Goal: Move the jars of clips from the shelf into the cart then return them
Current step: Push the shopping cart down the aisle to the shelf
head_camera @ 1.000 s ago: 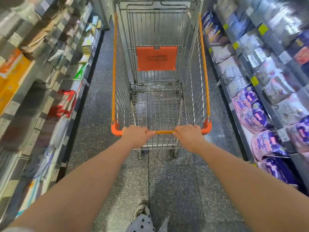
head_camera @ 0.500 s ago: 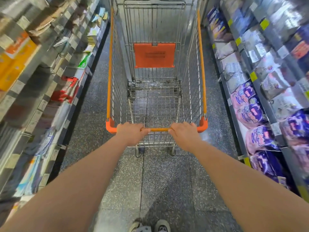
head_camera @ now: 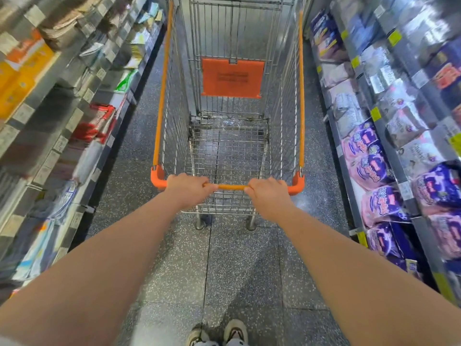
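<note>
A wire shopping cart (head_camera: pixel 301 91) with orange rails stands in the aisle straight ahead of me. Its basket holds nothing that I can see. An orange flap (head_camera: pixel 232 77) hangs inside its front wall. My left hand (head_camera: pixel 188 189) grips the orange handle bar (head_camera: pixel 232 187) left of centre. My right hand (head_camera: pixel 270 196) grips the same bar right of centre. No jars of clips show in this view.
Shelves (head_camera: pixel 57 116) of stationery and paper goods, blurred, line the left side. Shelves on the right carry pink and purple soft packs (head_camera: pixel 366 158) and clear-wrapped goods. The speckled grey floor (head_camera: pixel 239 270) runs between them. My shoes (head_camera: pixel 219 333) show at the bottom edge.
The cart and I have rolled forward along the aisle; the shelf goods slid back past me. Both hands kept their grip on the handle bar.
</note>
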### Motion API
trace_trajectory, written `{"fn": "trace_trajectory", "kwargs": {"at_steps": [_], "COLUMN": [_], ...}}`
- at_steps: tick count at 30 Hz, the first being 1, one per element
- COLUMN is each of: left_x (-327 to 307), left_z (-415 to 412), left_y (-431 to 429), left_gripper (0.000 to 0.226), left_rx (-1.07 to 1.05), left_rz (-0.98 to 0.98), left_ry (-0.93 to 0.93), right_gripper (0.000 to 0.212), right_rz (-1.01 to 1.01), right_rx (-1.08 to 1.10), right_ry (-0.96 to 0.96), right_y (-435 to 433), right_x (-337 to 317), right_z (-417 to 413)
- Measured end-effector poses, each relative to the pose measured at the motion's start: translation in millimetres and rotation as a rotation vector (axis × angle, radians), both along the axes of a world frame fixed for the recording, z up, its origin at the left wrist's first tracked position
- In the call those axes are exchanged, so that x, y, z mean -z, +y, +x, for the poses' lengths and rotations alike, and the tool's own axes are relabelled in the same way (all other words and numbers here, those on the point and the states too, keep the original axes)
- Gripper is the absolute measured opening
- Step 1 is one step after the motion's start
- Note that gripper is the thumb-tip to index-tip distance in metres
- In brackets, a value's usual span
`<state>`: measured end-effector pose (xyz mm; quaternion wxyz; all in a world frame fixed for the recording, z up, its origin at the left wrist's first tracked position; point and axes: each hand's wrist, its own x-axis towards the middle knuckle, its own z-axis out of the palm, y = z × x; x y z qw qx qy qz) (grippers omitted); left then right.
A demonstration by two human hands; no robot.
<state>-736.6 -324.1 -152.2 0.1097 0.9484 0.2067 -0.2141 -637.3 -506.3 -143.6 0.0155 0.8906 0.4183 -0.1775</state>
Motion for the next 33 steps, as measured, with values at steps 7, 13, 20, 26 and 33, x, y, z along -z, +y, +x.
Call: {"fn": "trace_trajectory", "kwargs": {"at_steps": [7,13,20,26,33], "left_x": [-2.2,-5.1,-16.8,-62.8,-165.9], "left_z": [-10.9,-15.6,-31.8,-38.4,-66.9], "left_y": [-0.4,1.3,8.3,4.7,6.0], "left_gripper": [0.048,0.049,0.033,0.036,0.032], "left_rx": [0.009,0.020,0.100,0.178,0.272], "left_rz": [0.014,-0.015,-0.083,0.057,0.244], "left_ry": [0.031,0.053,-0.011,-0.113,-0.263], "right_gripper": [0.021,0.030,0.028,0.036,0.034], "right_rz": [0.007,-0.042,-0.037,0.045,0.202], "right_rx": [-0.018,0.009,0.080,0.195,0.131], "right_ry": [-0.035,0.010,0.012,0.071,-0.078], "right_y": [-0.7,1.5,2.2,8.3,26.9], "right_x": [-3.5,-3.4,-8.4,-37.2,-136.2], "right_z": [-11.9,-16.5,-25.5,-36.2,-41.4]}}
